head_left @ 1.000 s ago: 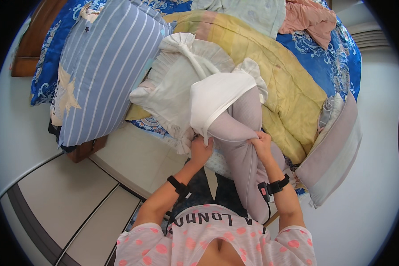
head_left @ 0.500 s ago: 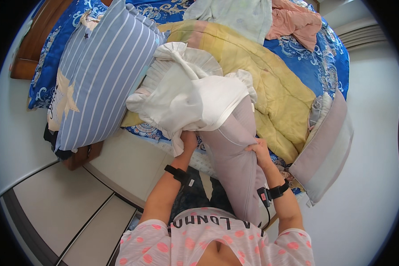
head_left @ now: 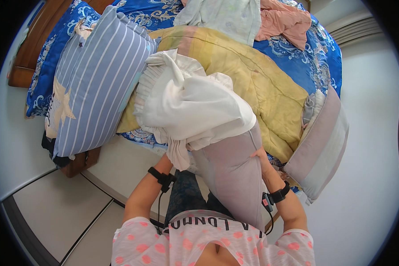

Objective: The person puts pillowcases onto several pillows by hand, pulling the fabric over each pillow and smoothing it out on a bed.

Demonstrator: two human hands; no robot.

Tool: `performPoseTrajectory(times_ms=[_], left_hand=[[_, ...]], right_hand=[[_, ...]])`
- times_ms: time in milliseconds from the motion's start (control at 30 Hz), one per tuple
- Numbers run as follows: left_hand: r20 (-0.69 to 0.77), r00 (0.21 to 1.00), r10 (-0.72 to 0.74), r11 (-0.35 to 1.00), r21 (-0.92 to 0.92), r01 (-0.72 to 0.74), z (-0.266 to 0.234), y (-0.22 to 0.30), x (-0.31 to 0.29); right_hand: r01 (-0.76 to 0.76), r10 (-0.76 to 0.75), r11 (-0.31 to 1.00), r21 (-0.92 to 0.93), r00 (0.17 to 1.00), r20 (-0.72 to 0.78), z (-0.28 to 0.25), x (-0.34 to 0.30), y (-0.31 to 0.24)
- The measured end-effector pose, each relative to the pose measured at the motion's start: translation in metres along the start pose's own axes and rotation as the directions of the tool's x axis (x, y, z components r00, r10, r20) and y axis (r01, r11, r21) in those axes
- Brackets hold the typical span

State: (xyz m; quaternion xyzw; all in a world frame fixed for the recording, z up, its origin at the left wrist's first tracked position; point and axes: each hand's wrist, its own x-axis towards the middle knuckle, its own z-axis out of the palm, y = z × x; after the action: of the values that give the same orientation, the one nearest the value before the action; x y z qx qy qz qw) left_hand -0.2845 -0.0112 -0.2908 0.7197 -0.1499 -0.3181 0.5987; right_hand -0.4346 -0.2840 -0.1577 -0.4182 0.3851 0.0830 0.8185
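A mauve-grey pillow (head_left: 228,173) leans up against my body, its far end inside a white ruffled pillowcase (head_left: 204,104). The pillowcase is bunched and lies partly over the bed. My right hand (head_left: 262,158) grips the pillow's right side just below the pillowcase opening, thumb on top. At the pillow's left, my left hand (head_left: 166,161) is up under the hanging ruffle, so its fingers are hidden. Each wrist wears a black strap with a small device.
A blue striped pillow (head_left: 104,82) stands at the left of the bed. Across the patterned blue sheet (head_left: 288,57) lies a yellow quilt (head_left: 270,93). Another mauve-and-grey pillow (head_left: 319,150) rests at the right edge. Pale green (head_left: 221,17) and pink cloths (head_left: 283,22) lie at the back.
The pillowcase has come nearer and sits smoother over the pillow's end. My left hand has shifted left and nearer, and my right hand slightly nearer; the pillow has spread wider.
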Motion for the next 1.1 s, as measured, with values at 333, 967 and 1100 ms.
performPoseTrajectory(times_ms=[333, 967, 1100], left_hand=[[0.017, 0.998, -0.054, 0.998, 0.010, 0.054, 0.084, -0.052, -0.012], [-0.203, 0.725, 0.658, 0.556, 0.781, -0.285, 0.018, 0.142, -0.037], [-0.342, 0.910, 0.236, 0.865, 0.501, -0.035, 0.019, 0.091, -0.013]], right_hand=[[-0.030, 0.036, 0.985, 0.170, 0.999, -0.033, 0.012, -0.009, 0.001], [0.233, -0.516, 0.333, -0.914, 0.856, 0.031, -0.012, 0.035, 0.089], [0.276, -0.507, 0.270, -0.923, 0.855, 0.107, -0.010, 0.039, 0.097]])
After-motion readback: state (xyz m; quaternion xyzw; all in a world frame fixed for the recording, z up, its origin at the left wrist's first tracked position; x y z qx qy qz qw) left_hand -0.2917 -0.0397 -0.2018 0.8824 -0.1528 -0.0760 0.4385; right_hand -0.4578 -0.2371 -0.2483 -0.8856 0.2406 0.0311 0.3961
